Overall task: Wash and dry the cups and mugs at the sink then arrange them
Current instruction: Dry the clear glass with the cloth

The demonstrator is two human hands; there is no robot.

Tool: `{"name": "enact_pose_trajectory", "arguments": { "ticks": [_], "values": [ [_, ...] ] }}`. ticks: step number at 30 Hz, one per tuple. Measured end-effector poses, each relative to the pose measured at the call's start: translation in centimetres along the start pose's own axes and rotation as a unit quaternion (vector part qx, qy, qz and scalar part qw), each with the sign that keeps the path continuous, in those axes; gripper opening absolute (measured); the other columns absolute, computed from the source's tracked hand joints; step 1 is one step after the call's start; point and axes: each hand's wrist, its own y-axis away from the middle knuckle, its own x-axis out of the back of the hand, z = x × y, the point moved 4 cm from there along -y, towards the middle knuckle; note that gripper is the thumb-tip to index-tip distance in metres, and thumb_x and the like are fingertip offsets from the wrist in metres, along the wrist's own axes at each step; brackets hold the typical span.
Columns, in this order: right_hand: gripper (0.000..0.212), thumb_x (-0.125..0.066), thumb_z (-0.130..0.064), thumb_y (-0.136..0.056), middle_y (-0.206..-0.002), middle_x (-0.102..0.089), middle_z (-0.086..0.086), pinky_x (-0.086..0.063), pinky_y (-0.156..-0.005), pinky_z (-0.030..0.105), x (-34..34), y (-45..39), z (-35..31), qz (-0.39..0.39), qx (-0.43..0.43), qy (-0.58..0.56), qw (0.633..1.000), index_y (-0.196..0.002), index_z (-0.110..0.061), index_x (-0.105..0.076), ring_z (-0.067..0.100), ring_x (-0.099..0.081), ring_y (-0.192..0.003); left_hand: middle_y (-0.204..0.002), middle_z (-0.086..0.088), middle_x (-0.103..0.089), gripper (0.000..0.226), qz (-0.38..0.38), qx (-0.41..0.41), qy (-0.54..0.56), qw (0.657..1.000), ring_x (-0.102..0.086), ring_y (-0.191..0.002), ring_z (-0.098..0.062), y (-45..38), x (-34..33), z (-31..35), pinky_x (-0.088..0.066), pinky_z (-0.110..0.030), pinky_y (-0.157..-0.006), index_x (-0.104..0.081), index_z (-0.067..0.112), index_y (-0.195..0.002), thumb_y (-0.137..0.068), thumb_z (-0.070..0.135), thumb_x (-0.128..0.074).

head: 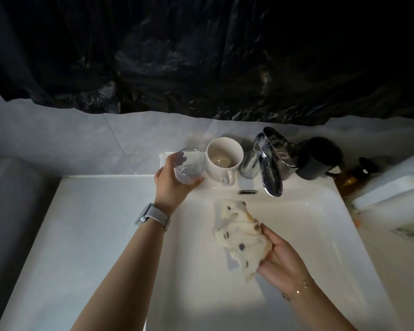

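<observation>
Gripping glass (189,167) in left hand (170,185) at sink (86,211) back edge beside mug (224,161); right hand (281,256) clutching cloth (240,232). Set down gently, clear of mug.

left hand (170,185): fingers hidden behind glass (189,168) | right hand (281,259): palm covered by cloth (242,237) | both forearms cut by bottom edge | black mug (319,158): partly behind tap (271,161) | bottle (351,177): dim, label unreadable | white object (397,182) cut by right edge
</observation>
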Motion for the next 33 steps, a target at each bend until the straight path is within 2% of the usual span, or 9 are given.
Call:
{"name": "enact_pose_trajectory", "arguments": {
  "ticks": [3,6,11,16,19,24,27,29,33],
  "values": [
    [0.070,-0.091,-0.019,-0.056,-0.129,-0.061,0.017,-0.047,-0.096,0.052,-0.4,1.9,-0.6,-0.005,0.023,0.039,0.999,-0.120,-0.007,-0.067,0.034,-0.062,-0.113,-0.119,0.020,-0.060,0.082,-0.037,-0.032,0.022,0.999,-0.059,-0.114,-0.006,3.2,1.2,1.2,-0.044,-0.041,-0.104,-0.047,0.038,-0.127,-0.054,0.055,-0.081],
    [0.046,-0.059,-0.037,-0.088,-0.131,-0.060,0.015,-0.043,-0.098,0.053,-1.0,4.1,-1.6,0.016,0.073,0.090,0.993,-0.123,-0.009,-0.065,0.031,-0.061,-0.116,-0.116,0.010,-0.060,0.080,-0.112,-0.033,0.087,0.989,-0.060,-0.109,-0.006,8.0,1.5,3.8,-0.043,-0.020,-0.096,-0.051,0.038,-0.125,-0.055,0.049,-0.086],
    [0.055,-0.044,-0.038,-0.094,-0.134,-0.057,0.014,-0.040,-0.103,0.048,-1.9,8.0,-3.4,-0.007,0.198,0.180,0.963,-0.140,-0.008,-0.045,0.031,-0.054,-0.125,-0.106,0.004,-0.061,0.080,-0.227,0.075,0.224,0.945,-0.065,-0.091,-0.010,15.2,-1.0,7.5,-0.052,-0.021,-0.081,-0.053,0.041,-0.124,-0.052,0.042,-0.088],
    [0.029,-0.049,-0.040,-0.097,-0.091,-0.069,-0.007,-0.047,-0.086,0.018,-2.1,11.9,-3.5,0.036,0.246,0.544,0.801,-0.099,-0.016,-0.065,0.000,-0.063,-0.088,-0.099,-0.003,-0.071,0.071,-0.262,0.083,0.199,0.941,-0.065,-0.083,-0.014,18.8,-3.7,10.6,-0.056,-0.028,-0.075,-0.050,0.034,-0.117,-0.058,0.034,-0.090],
    [0.025,-0.047,-0.031,-0.097,-0.067,-0.061,-0.017,-0.040,-0.069,0.008,-2.0,13.8,-3.4,0.017,0.228,0.592,0.773,-0.079,-0.021,-0.062,-0.014,-0.055,-0.067,-0.096,-0.001,-0.074,0.054,-0.277,0.098,0.163,0.942,-0.062,-0.075,-0.015,20.0,-4.7,12.5,-0.052,-0.031,-0.067,-0.051,0.033,-0.096,-0.057,0.046,-0.086],
    [0.031,-0.042,-0.029,-0.100,-0.044,-0.056,-0.017,-0.034,-0.045,0.004,-1.3,16.4,-4.7,0.012,0.216,0.565,0.796,-0.073,-0.022,-0.056,-0.012,-0.047,-0.040,-0.094,-0.003,-0.072,0.056,-0.264,0.135,0.214,0.931,-0.066,-0.086,-0.013,21.4,-6.6,14.9,-0.050,-0.020,-0.077,-0.065,0.012,-0.102,-0.057,0.036,-0.087],
    [0.028,-0.043,-0.040,-0.097,-0.065,-0.064,-0.015,-0.040,-0.055,0.012,0.4,16.1,-5.5,0.012,0.193,0.546,0.815,-0.077,-0.026,-0.057,-0.010,-0.050,-0.046,-0.104,-0.006,-0.070,0.056,-0.233,0.164,0.236,0.929,-0.069,-0.085,-0.007,22.4,-7.9,16.2,-0.053,-0.019,-0.070,-0.064,0.016,-0.115,-0.065,0.018,-0.090],
    [0.037,-0.051,-0.054,-0.088,-0.082,-0.060,-0.002,-0.037,-0.067,0.022,1.9,15.2,-6.0,0.018,0.175,0.500,0.848,-0.080,-0.019,-0.056,0.003,-0.055,-0.068,-0.103,-0.003,-0.067,0.065,-0.160,0.208,0.235,0.936,-0.067,-0.072,-0.005,23.0,-8.5,16.2,-0.049,-0.020,-0.059,-0.058,0.020,-0.115,-0.060,0.033,-0.091],
    [0.045,-0.062,-0.057,-0.083,-0.077,-0.058,0.009,-0.044,-0.068,0.029,4.0,14.3,-5.6,0.016,0.152,0.413,0.898,-0.083,-0.012,-0.057,0.019,-0.057,-0.073,-0.098,0.006,-0.067,0.078,-0.106,0.274,0.246,0.924,-0.065,-0.076,-0.006,24.2,-9.6,15.6,-0.050,-0.028,-0.075,-0.060,0.026,-0.112,-0.048,0.067,-0.076]
  ]
}}
